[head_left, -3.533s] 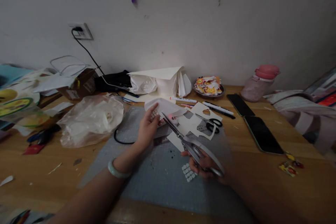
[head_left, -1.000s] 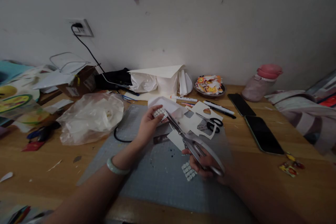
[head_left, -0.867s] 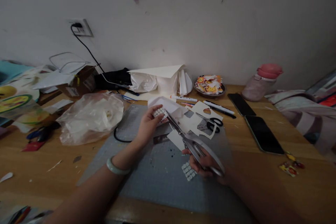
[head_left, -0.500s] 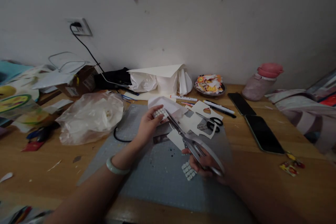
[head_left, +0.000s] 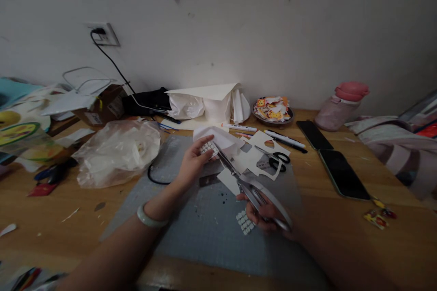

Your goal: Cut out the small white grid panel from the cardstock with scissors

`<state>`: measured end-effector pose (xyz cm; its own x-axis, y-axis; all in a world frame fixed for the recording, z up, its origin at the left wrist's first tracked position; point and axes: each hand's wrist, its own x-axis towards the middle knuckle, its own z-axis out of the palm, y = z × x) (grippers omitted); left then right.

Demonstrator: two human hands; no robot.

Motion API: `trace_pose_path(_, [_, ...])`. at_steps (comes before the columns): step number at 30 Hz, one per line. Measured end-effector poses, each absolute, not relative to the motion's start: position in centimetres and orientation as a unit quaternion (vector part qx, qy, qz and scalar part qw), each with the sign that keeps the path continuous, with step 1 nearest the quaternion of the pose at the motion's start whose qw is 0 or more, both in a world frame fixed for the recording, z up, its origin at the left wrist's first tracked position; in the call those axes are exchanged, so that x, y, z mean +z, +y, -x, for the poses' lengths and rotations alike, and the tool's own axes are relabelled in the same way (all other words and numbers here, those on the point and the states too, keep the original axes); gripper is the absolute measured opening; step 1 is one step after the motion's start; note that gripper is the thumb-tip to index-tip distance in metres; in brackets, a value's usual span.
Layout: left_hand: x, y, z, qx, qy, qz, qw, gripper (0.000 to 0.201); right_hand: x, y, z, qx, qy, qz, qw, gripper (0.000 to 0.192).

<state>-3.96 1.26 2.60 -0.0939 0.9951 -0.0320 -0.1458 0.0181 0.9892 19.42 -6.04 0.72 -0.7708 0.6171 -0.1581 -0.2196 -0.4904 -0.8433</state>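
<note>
Over the grey cutting mat [head_left: 191, 232], toward its far edge, my left hand [head_left: 193, 163] pinches a small sheet of white foam squares [head_left: 208, 148] between thumb and fingertips, held up off the mat with the squares facing me. My right hand [head_left: 264, 213], nearer the mat's front right part, is closed around the handles of the large metal scissors [head_left: 249, 186], whose blades run up and to the left until their tips meet the sheet's right edge; the blades look nearly together, with at most a narrow gap (the dim light makes it hard to say whether they have bitten yet). So I judge the step in hand to be trimming a strip or a few squares off this sheet. A cut-off block of foam squares [head_left: 245, 223] lies on the mat just left of my right hand. What the next move calls for, I think, is a steady pinch well clear of the blade line, the tips set between two rows and not across a square, and a short, controlled squeeze. Beyond the mat's far right corner lie white paper scraps [head_left: 254, 157] and a small pair of black-handled scissors [head_left: 275, 159], with two phones [head_left: 327, 154] on the wooden table [head_left: 51, 232] right of the mat.
</note>
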Motion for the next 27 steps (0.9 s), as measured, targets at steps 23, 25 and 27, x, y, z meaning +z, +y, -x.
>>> trace_pose_path(23, [2.61, 1.34, 4.06, 0.597, 0.431, -0.367, 0.568, 0.053, 0.78, -5.87, -19.34, 0.835, -0.436, 0.235, 0.242, 0.055])
trace_pose_path(25, [2.88, 1.41, 4.06, 0.605, 0.417, -0.330, 0.592, 0.054, 0.53, -5.90, -19.39, 0.840, -0.426, 0.235, 0.238, 0.056])
trace_pose_path(27, [3.15, 1.41, 4.06, 0.608, 0.410, -0.315, 0.603, 0.053, 0.18, -5.90, -19.42, 0.844, -0.420, 0.240, 0.233, 0.058])
